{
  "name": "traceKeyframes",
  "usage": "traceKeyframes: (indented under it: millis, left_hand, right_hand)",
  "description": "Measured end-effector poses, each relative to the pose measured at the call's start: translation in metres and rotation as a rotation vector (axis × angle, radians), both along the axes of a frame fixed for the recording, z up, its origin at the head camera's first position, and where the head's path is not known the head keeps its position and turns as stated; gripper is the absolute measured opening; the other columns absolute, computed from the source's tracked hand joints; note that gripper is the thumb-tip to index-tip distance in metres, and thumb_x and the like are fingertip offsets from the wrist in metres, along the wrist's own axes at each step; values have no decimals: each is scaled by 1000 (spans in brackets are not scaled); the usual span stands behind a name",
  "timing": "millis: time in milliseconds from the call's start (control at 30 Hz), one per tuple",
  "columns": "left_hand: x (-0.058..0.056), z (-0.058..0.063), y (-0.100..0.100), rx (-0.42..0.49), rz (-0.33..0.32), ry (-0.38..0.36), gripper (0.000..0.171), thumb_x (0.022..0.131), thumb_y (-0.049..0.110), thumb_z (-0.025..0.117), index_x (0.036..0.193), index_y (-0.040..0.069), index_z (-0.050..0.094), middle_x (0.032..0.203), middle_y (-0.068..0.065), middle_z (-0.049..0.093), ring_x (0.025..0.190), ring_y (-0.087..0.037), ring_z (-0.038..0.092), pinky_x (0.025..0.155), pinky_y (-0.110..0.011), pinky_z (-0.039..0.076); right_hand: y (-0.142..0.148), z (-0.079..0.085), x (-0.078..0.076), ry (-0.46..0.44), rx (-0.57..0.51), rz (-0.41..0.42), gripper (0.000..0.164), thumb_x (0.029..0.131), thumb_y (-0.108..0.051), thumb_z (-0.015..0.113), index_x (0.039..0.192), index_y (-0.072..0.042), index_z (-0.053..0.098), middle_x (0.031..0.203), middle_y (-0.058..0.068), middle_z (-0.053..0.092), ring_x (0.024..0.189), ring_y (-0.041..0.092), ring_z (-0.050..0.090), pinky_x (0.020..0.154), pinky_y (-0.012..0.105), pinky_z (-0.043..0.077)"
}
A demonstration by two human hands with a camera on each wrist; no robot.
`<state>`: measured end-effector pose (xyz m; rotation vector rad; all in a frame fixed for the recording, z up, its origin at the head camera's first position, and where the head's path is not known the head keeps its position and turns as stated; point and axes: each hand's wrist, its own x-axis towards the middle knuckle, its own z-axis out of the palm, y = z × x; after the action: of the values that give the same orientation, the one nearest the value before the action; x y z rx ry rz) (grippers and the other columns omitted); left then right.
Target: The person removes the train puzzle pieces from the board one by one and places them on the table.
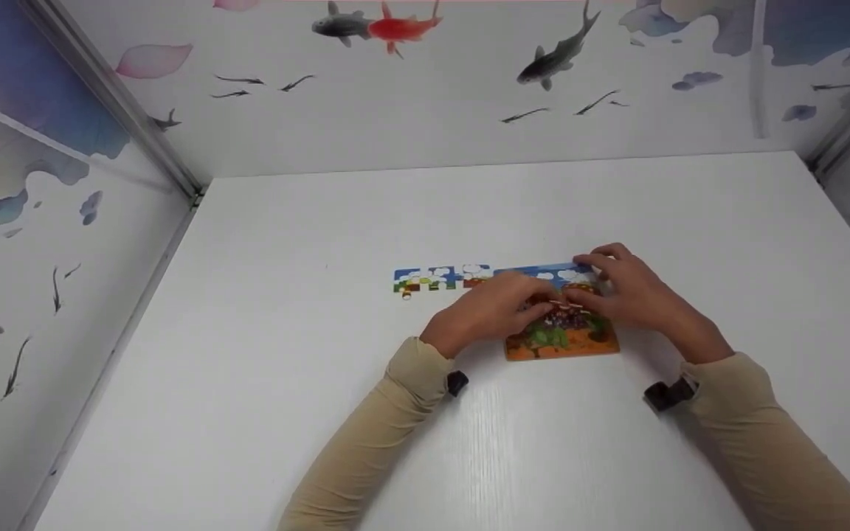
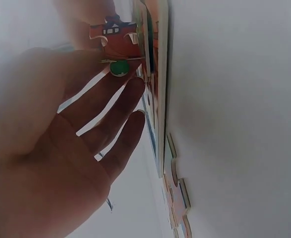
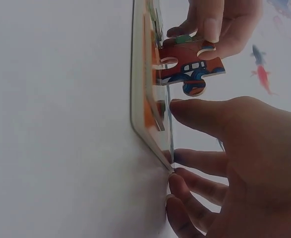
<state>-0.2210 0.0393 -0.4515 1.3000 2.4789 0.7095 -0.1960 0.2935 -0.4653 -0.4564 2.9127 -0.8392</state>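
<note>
We see a white table [image 1: 248,354] with a colourful puzzle board [image 1: 565,352] lying flat right of the middle; just left of its far part, we find puzzle pieces [image 1: 440,278] in a short row.

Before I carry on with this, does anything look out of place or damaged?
Nothing looks spilled or visibly damaged. One thing seems out of place: the row of puzzle pieces lies on the table, outside the puzzle board, to its left. The red piece looks tilted, but the left hand is pinching it.
</note>
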Motion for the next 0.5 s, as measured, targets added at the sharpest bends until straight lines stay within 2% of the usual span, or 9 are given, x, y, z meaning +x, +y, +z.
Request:
traceKeyframes:
  millis: [167, 233, 400, 500]
  left_hand:
    - [-1, -3, 1, -28, 24, 69, 24, 109, 18, 66, 131, 13, 75, 120, 0, 77, 100, -11, 66, 94, -26, 55]
    - [-1, -3, 1, -22, 32, 76, 25, 109, 19, 67, 132, 13, 75, 122, 0, 78, 102, -10, 67, 96, -26, 56]
    - [-3, 1, -3, 59, 66, 16, 27, 108, 18, 69, 134, 14, 75, 128, 0, 78, 115, -9, 70, 106, -26, 55]
    - [-5, 6, -7, 133, 83, -24, 25, 107, 16, 70, 131, 14, 75, 127, 0, 78, 116, -10, 71, 107, -28, 56]
  right_hand:
    - [-1, 2, -1, -43, 13, -26, 64, 104, -37, 74, 154, -3, 56, 152, 31, 46, 131, 49, 55, 111, 70, 48]
    - [-1, 2, -2, -61, 13, -36, 64, 104, -37, 74, 155, -4, 56, 153, 31, 44, 131, 48, 56, 111, 69, 49]
    - [0, 0, -3, -83, -1, -45, 62, 105, -35, 72, 156, -4, 55, 153, 30, 43, 127, 46, 59, 106, 65, 53]
    - [1, -2, -3, -79, -12, -45, 59, 106, -31, 71, 156, -4, 55, 152, 30, 44, 127, 45, 59, 104, 64, 54]
